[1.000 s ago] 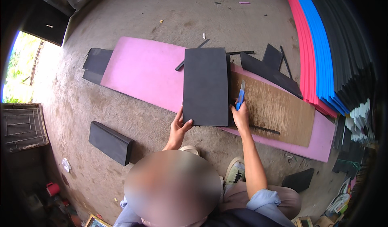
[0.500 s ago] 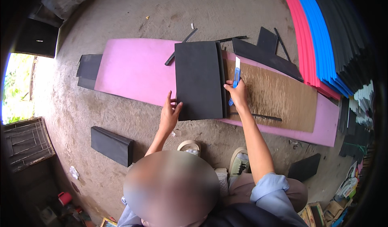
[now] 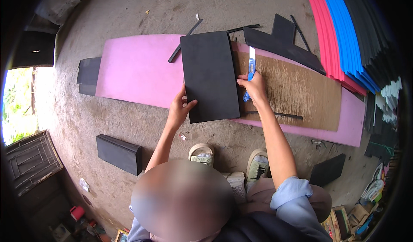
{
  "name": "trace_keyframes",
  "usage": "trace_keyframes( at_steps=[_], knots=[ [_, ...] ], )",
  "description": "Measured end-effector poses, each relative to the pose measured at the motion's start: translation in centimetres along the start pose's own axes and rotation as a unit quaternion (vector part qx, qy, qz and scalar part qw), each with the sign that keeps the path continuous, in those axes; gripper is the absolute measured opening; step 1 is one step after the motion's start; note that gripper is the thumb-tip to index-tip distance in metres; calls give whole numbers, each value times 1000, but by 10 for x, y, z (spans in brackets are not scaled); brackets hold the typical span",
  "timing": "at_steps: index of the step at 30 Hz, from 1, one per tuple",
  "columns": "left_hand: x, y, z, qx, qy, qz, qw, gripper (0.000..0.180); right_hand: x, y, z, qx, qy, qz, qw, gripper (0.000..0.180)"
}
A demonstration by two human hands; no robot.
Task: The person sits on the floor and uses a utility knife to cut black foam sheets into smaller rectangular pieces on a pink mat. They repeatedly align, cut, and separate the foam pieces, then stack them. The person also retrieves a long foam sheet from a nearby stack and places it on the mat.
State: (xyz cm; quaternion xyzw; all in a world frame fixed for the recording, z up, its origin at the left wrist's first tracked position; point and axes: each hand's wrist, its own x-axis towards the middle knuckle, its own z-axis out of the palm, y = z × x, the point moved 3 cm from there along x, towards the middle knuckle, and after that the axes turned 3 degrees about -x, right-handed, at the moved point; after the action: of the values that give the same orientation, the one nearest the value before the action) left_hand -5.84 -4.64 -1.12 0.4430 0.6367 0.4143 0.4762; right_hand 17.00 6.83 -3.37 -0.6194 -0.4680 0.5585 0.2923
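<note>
A black foam sheet [image 3: 210,76] lies across the middle, over a pink foam sheet [image 3: 140,65] and a scratched brown board [image 3: 297,91]. My left hand [image 3: 178,109] grips its lower left edge, thumb on top and fingers at the side. In my right hand [image 3: 254,88] is a blue utility knife [image 3: 251,69], blade out and pointing away from me. The thumb and fingertips of that hand reach to the sheet's right edge. Whether more sheets lie under the black one, I cannot tell.
Black offcuts [image 3: 284,48] and thin strips [image 3: 185,40] lie beyond the board. Tall stacks of red, blue [image 3: 340,31] and black sheets stand at the far right. A black block [image 3: 119,153] rests on the floor at left, a black piece [image 3: 328,169] at right.
My left hand has closed on the black sheet's edge. The sheet has turned slightly, and the layered edge at its right no longer shows. The knife stays in my right hand.
</note>
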Motion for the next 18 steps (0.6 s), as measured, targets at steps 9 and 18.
trace_keyframes(
  at_steps=[9,18],
  knots=[
    [0,5,3,-19,-15,-47,999,66,4,6,0,0,-4,-3,1000,26],
    [0,8,5,-39,-19,-40,998,67,6,7,-2,-7,-11,-10,1000,26]
  ],
)
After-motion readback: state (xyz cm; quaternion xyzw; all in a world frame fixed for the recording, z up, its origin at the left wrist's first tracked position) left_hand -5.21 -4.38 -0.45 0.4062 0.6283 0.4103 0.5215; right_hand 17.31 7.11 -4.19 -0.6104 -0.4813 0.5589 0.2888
